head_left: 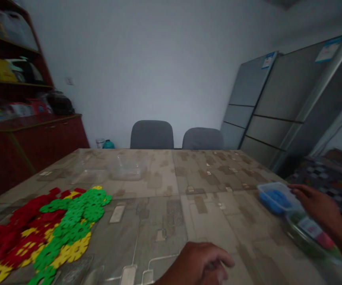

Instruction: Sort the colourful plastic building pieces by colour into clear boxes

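Note:
My right hand (321,206) is at the table's right side, its fingers at the rim of a clear plastic container (277,198) that holds blue pieces. Beneath that hand stands a second clear container (307,233), blurred, with green and pink or red contents. Low in the middle, my left hand (199,263) hovers over or rests on the table, fingers loosely bent and partly apart, nothing visible in them. On the left lies a spread of flat notched plastic discs: red ones (25,213), green ones (78,213) and yellow ones (72,251), overlapping one another.
A clear empty-looking plastic tub (127,168) and a faint clear lid or tray (89,176) sit farther back on the patterned table (159,213). Two grey chairs (152,134) stand behind it. A red cabinet (46,142) is at left, a grey fridge (251,91) at right.

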{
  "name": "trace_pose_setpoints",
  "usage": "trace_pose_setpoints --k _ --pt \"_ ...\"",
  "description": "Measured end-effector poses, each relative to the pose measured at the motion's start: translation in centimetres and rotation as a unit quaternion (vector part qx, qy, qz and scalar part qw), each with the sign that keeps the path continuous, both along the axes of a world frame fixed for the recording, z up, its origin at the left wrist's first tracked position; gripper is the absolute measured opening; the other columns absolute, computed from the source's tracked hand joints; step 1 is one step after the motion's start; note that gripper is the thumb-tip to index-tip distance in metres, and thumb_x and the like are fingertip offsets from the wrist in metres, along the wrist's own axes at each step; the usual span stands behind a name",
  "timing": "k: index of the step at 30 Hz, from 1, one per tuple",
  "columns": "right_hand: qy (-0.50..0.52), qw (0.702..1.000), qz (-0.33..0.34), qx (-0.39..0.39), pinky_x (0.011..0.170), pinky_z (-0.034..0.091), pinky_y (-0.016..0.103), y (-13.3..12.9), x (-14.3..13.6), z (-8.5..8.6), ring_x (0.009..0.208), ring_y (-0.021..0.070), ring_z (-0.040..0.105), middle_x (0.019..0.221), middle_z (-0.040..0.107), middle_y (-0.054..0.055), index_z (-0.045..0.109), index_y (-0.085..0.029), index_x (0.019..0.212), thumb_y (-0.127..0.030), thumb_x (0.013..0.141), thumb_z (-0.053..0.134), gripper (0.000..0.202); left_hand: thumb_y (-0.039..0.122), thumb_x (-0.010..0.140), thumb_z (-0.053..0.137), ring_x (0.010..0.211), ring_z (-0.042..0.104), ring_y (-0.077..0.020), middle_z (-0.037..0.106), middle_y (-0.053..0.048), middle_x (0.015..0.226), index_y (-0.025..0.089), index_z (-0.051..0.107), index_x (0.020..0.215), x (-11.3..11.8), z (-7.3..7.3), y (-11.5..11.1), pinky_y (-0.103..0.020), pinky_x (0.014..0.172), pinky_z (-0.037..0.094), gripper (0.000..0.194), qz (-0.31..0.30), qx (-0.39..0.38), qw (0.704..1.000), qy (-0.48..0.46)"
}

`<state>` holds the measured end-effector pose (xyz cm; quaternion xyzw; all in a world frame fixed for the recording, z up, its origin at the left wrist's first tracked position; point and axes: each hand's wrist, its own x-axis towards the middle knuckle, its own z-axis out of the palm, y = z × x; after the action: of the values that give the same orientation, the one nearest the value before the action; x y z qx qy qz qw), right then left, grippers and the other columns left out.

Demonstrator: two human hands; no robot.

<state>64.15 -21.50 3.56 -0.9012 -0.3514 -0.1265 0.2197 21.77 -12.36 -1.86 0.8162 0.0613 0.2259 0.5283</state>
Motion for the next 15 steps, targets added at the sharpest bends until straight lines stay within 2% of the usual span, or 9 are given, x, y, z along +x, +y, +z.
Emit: trace_pose_setpoints --k 2,4,7,9,12,15 --pt "0.007 0.999 -0.022 -0.030 0.062 0.048 0.037 -0.2 2.5 0.4 0.069 0.0272 0.071 0.091 0.076 0.022 0.074 -0.018 0.078 -0.020 0.085 0.055 0.021 0.019 0.082 0.051 0.091 0.070 -0.0221 0.074 -0.013 0.102 0.013 0.070 0.111 1.4 0.9 0.0 -0.032 0.080 0.053 0.034 0.002 0.016 1.000 -0.022" --pt "0.016 0.997 -0.035 -0.062 0.064 0.050 0.034 0.1 4.4 0.2 0.069 0.0209 0.069 0.091 0.075 0.017 0.072 -0.017 0.076 -0.019 0.090 0.056 0.022 0.017 0.080 0.053 0.108 0.064 -0.0243 0.069 -0.014 0.117 0.014 0.067 0.115 3.1 1.5 -0.1 -0.036 0.092 0.050 0.038 -0.007 0.042 0.998 -0.039" --pt "0.030 0.993 -0.053 -0.103 0.073 0.055 0.031 0.9 6.4 -0.9 0.080 0.0154 0.067 0.097 0.070 0.007 0.068 -0.016 0.094 -0.026 0.096 0.058 0.014 0.014 0.077 0.056 0.120 0.057 -0.0250 0.062 -0.013 0.129 0.015 0.064 0.120 5.9 1.9 -0.1 -0.039 0.103 0.043 0.044 -0.012 0.059 0.998 -0.021" --pt "0.036 0.991 -0.063 -0.117 0.077 0.056 0.033 1.3 7.3 -1.4 0.088 0.0157 0.066 0.105 0.068 0.005 0.066 -0.017 0.104 -0.030 0.098 0.058 0.016 0.011 0.076 0.057 0.123 0.055 -0.0244 0.061 -0.012 0.130 0.016 0.063 0.121 7.5 1.9 -0.2 -0.039 0.106 0.041 0.045 0.000 0.059 0.998 -0.002" --pt "0.032 0.991 -0.067 -0.108 0.079 0.056 0.034 0.8 8.2 -1.8 0.092 0.0169 0.066 0.109 0.067 0.007 0.066 -0.017 0.107 -0.031 0.099 0.055 0.019 0.010 0.078 0.056 0.124 0.053 -0.0231 0.061 -0.011 0.131 0.017 0.062 0.122 9.0 1.6 -0.4 -0.039 0.107 0.039 0.046 -0.002 0.070 0.998 0.004" --pt "-0.011 0.996 -0.081 -0.045 0.071 0.056 0.030 -0.8 8.6 -2.1 0.080 0.0140 0.067 0.097 0.068 0.004 0.066 -0.016 0.100 -0.032 0.099 0.055 0.020 0.011 0.079 0.057 0.121 0.055 -0.0225 0.061 -0.011 0.129 0.017 0.062 0.123 9.6 1.0 -0.8 -0.038 0.105 0.042 0.045 -0.026 0.063 0.997 0.023"
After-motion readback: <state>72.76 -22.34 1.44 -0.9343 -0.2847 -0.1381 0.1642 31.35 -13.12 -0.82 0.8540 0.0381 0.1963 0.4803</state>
